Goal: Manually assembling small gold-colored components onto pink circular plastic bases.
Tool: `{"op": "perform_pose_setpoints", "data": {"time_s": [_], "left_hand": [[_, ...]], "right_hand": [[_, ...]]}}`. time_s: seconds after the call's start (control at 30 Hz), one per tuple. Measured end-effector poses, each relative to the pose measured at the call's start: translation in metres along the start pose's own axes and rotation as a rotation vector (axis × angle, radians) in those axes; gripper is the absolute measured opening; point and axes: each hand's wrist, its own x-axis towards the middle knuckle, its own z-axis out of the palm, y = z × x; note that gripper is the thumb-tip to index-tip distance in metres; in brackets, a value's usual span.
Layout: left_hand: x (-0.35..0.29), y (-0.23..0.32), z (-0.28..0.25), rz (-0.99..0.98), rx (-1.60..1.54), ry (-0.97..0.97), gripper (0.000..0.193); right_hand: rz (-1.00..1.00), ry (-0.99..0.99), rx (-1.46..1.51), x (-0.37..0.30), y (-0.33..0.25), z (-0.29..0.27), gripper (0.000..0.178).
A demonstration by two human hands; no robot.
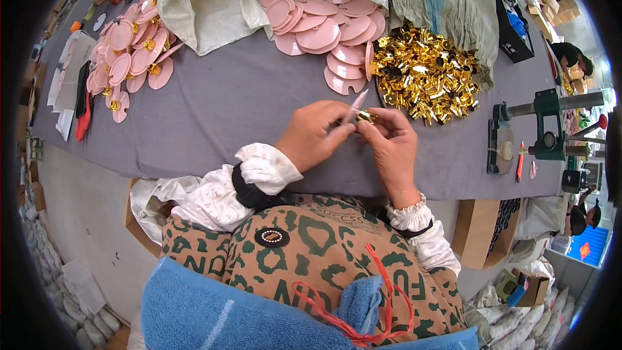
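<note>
Above the table's near middle, my left hand (310, 135) pinches a thin pink plastic disc (354, 107), seen nearly edge-on and slightly blurred. My right hand (392, 146) closes its fingertips on a small shiny gold piece (367, 116), which meets the disc's lower end; the exact contact is hidden by the fingers. Just beyond my hands, loose pink discs (317, 6) with notched edges spill from a white woven sack (214, 23). To their right lies a heap of gold pieces (424, 78). At the far left, more pink discs (123, 35) are piled, several with gold pieces on them.
Grey cloth (214, 116) covers the table. A greenish sack (447, 6) stands behind the gold heap. At the right are a green hand press (547, 126), a red cutter (520, 162) and a black box (512, 23). A cardboard box (476, 233) sits below the table edge.
</note>
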Motion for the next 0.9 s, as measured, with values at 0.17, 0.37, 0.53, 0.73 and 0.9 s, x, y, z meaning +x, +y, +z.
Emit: {"op": "perform_pose_setpoints", "data": {"time_s": [0.17, 0.37, 0.53, 0.73, 0.9], "left_hand": [[0.006, -0.022, -0.084, -0.506, -0.103, 0.303, 0.017], [0.046, -0.069, -0.251, -0.386, 0.328, 0.660, 0.032], [0.069, -0.050, -0.173, 0.262, 0.747, 0.417, 0.043], [0.084, -0.049, -0.009, 0.505, 0.620, -0.037, 0.034], [0.091, -0.040, -0.009, 0.482, 0.608, -0.098, 0.028]], "right_hand": [[-0.654, -0.094, -1.004, 0.049, -0.039, -0.007, 0.023], [-0.796, -0.116, -1.385, 0.102, -0.024, -0.014, 0.022], [-0.808, -0.073, -1.348, 0.100, -0.023, -0.015, 0.025], [-0.522, -0.007, -0.798, 0.066, -0.034, -0.029, 0.020], [-0.243, 0.077, -0.435, 0.028, -0.039, -0.043, 0.025]]}}
